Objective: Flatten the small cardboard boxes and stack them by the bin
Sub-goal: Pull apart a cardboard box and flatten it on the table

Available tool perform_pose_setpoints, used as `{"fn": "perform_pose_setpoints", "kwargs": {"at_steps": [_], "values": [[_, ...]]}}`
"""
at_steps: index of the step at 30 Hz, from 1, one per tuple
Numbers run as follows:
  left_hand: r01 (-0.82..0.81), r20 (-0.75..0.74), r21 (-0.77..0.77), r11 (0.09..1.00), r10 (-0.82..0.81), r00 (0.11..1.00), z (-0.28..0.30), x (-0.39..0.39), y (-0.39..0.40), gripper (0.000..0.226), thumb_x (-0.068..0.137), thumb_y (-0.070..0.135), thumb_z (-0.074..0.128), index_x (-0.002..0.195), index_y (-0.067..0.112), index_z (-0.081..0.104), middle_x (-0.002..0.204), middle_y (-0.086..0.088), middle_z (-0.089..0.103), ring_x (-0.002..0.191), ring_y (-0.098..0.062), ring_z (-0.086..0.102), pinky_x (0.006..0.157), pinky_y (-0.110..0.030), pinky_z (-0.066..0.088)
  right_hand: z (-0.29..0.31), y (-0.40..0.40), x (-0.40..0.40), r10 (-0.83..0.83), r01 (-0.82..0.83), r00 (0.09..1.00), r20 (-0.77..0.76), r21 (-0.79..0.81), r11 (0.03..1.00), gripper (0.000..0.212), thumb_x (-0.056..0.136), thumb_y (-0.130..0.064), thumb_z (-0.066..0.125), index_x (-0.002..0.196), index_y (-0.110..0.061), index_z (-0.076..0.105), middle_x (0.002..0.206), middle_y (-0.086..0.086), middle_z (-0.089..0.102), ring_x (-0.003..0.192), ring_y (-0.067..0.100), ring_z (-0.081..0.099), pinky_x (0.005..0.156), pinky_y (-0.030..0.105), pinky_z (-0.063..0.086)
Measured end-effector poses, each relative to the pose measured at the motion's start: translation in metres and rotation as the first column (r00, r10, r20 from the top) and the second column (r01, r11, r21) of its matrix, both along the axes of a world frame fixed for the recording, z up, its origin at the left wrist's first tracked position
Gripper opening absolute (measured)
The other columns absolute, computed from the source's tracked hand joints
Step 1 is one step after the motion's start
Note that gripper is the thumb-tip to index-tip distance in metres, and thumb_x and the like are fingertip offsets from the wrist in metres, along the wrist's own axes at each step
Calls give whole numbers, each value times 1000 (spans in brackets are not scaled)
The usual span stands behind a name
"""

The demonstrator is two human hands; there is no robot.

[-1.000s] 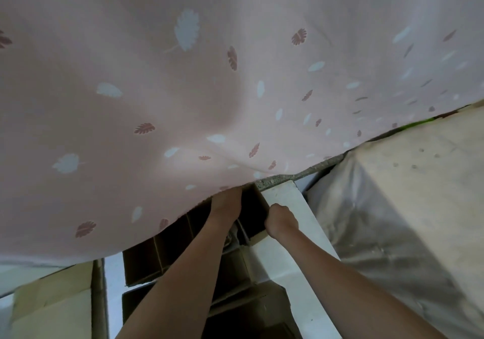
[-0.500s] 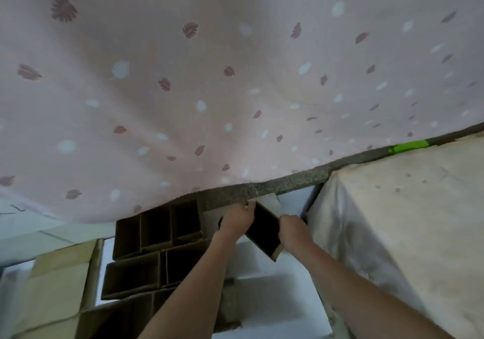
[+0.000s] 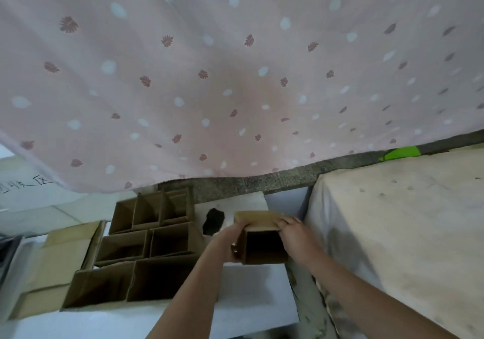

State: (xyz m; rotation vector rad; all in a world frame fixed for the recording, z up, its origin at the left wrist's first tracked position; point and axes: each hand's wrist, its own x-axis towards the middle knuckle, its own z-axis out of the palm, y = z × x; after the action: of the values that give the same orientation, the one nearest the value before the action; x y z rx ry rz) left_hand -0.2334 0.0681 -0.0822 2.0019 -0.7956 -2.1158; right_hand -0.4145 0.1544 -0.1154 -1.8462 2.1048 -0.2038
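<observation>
1. Two hands share one small cardboard box (image 3: pixel 262 244): I hold it up in front of me, clear of the white surface (image 3: pixel 251 302) below, so its walls have room to fold.
2. My left hand (image 3: pixel 230 236) grips the box's left wall, with fingers curled round its far upper corner, which steadies that side.
3. My right hand (image 3: pixel 296 234) clamps the right wall near the top, fingers wrapped over the edge by the open flap (image 3: pixel 258 218). Gripping opposite sides looks like the way to push the box into a flat shape.
4. The box's open mouth faces me, dark inside, and its flap stands up at the far edge. I judge it is still fully in shape, so the flattening is not yet done.
5. The other boxes (image 3: pixel 146 244) sit packed side by side to my left, mouths towards me, touching one another. Kept tight like that, they stay upright until I take each one.
6. A flat cardboard sheet (image 3: pixel 65 257) lies just left of them; whether it belongs to the stack I cannot tell, and I see no bin.
7. A pink patterned cloth (image 3: pixel 235 76) hangs over the far side, and a pale covered block (image 3: pixel 406 234) stands close on my right, so I work in the gap between.
</observation>
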Motion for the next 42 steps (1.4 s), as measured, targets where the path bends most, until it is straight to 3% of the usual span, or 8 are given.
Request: {"fn": "perform_pose_setpoints", "kwargs": {"at_steps": [5, 9, 11, 16, 23, 31, 35, 42], "values": [[245, 232, -407, 880, -160, 960, -7, 0, 22, 90, 91, 38, 70, 157, 23, 10, 146, -12, 40, 129, -32, 46, 103, -43, 43, -9, 17, -2, -186, 127, 937, 297, 207, 970, 94, 87, -40, 71, 157, -28, 8, 153, 6, 33, 138, 30, 38, 110, 43, 40], [446, 380, -575, 686, -259, 888, -24, 6, 40, 108, 86, 39, 76, 158, 26, -3, 145, -9, 35, 123, -28, 50, 78, -25, 48, -17, 17, -2, -163, 45, 884, 437, 268, 962, 88, 82, -36, 76, 151, -29, 22, 138, 1, 53, 127, 22, 52, 102, 39, 48], [551, 479, -595, 586, -292, 828, -34, 12, 48, 114, 82, 40, 79, 159, 26, -4, 149, -5, 33, 129, -28, 47, 76, -22, 49, -15, 14, -1, -190, 87, 863, 467, 233, 969, 80, 87, -34, 73, 152, -28, 26, 139, 0, 53, 128, 22, 52, 102, 32, 45], [794, 697, -500, 347, -383, 606, -56, 26, 68, 116, 77, 43, 77, 159, 28, -4, 161, 3, 24, 142, -31, 28, 114, -50, 30, -11, 8, 6, -206, 134, 818, 538, 170, 976, 75, 92, -45, 65, 154, -32, 25, 153, 5, 33, 137, 27, 43, 109, 37, 41], [900, 765, -430, 65, -503, 402, -78, 36, 88, 103, 86, 37, 72, 160, 27, 1, 166, 3, 13, 150, -29, 13, 122, -48, 7, -37, 33, 27, 3, -40, 930, 368, 93, 995, 43, 90, -41, 68, 129, -28, 56, 114, -6, 43, 115, 16, 48, 99, 29, 43], [889, 784, -451, 77, -441, 436, -103, 44, 97, 111, 89, 46, 69, 159, 17, -12, 168, 0, -4, 155, -20, -5, 113, -28, -26, -46, 21, 53, 14, -21, 966, 258, 23, 1000, 37, 84, -45, 73, 114, -32, 56, 114, -4, 54, 107, 20, 48, 90, 34, 43], [923, 827, -378, 73, -421, 372, -107, 37, 104, 92, 98, 65, 35, 159, 13, -12, 168, -5, -10, 153, -20, -16, 112, -36, -29, -46, 21, 61, 20, -35, 978, 206, 72, 997, 34, 86, -40, 71, 114, -36, 52, 117, 1, 49, 110, 24, 44, 92, 37, 43], [938, 847, -335, 91, -408, 342, -103, 31, 107, 88, 102, 59, 35, 159, 9, -10, 168, -6, -9, 154, -22, -16, 115, -40, -24, -47, 27, 59, 0, -13, 968, 251, 51, 999, 24, 87, -33, 72, 109, -36, 61, 104, -10, 37, 110, 21, 42, 98, 36, 40]]}}
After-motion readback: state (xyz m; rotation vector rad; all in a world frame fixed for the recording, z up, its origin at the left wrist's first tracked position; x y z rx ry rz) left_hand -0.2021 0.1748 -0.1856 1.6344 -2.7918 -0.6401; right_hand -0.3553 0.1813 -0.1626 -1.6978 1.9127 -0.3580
